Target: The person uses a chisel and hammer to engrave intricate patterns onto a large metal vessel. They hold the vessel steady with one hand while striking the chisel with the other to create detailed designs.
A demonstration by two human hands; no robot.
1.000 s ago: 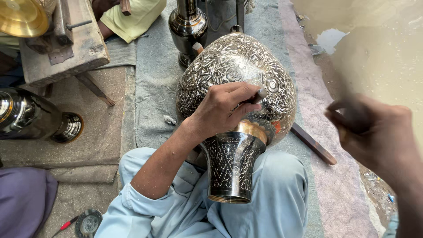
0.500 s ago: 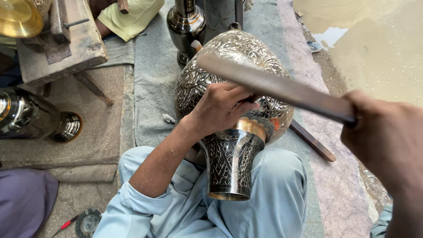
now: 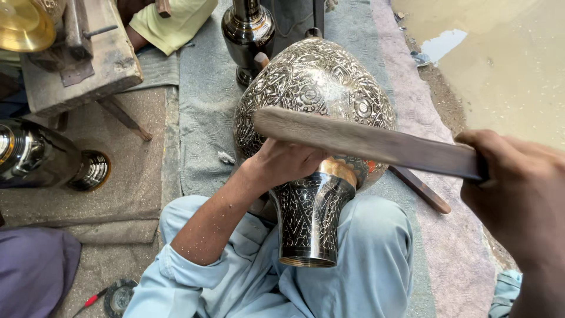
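Observation:
A large engraved metal vase [image 3: 312, 82] lies on its side across my lap, its flared dark neck [image 3: 306, 224] pointing toward me. My left hand [image 3: 288, 162] is closed against the vase's shoulder near a brass-coloured band; a thin dark tool seen in its fingers earlier is now covered. My right hand [image 3: 518, 194] grips one end of a long flat wooden bar [image 3: 365, 141]. The bar stretches left across the vase, its far end just above my left hand.
A wooden block bench [image 3: 82, 70] with a brass dish [image 3: 23, 23] stands top left. A dark polished vessel [image 3: 41, 159] lies at the left, another dark vase [image 3: 247, 29] behind. A wooden stick [image 3: 421, 188] lies on the mat; muddy water [image 3: 500, 59] at right. Someone's purple-clad knee [image 3: 29, 271] is at bottom left.
My right hand has swung the wooden bar down and to the left, from raised at the right to lying across the vase over my left hand. The left hand and vase stay put.

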